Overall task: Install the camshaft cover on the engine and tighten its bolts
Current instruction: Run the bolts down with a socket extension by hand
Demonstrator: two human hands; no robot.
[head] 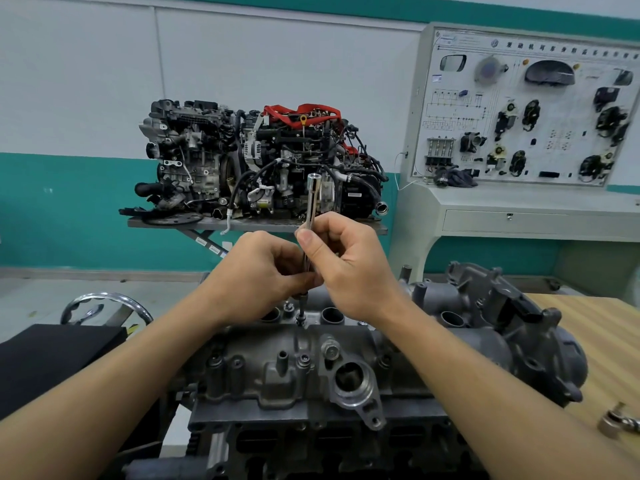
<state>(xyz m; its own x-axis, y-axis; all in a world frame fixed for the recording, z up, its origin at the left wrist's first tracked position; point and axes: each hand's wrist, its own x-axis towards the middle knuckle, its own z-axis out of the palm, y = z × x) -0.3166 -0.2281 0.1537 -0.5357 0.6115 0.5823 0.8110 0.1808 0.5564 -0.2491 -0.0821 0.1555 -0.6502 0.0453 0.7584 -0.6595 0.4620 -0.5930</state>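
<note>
Chromed steel marks the tool in use: a long extension bar [313,199] stands nearly upright over the middle of the camshaft cover [270,368], which already sits on top of the engine [311,441] in front of the person. The right hand [346,258] pinches the bar's shaft between thumb and curled fingers about halfway up. The left hand [263,271] is closed round the lower part, just above the tip. That tip meets a bolt [300,319] at the cover's far edge, between two of the round wells. The bolt head is small and dark, so it is hard to tell whether the bit is fully seated in it.

No handle is fitted to the bar's open top end. This looks like a bolt being run down by finger-turning, with the cover in place and final tightening not yet done. The next move calls for keeping the bar square to the bolt while it is twirled, so the thread starts cleanly. After that a handle would be needed for tightening. A metal tool piece [614,422] lies on the wooden bench [588,327] to the right.
</note>
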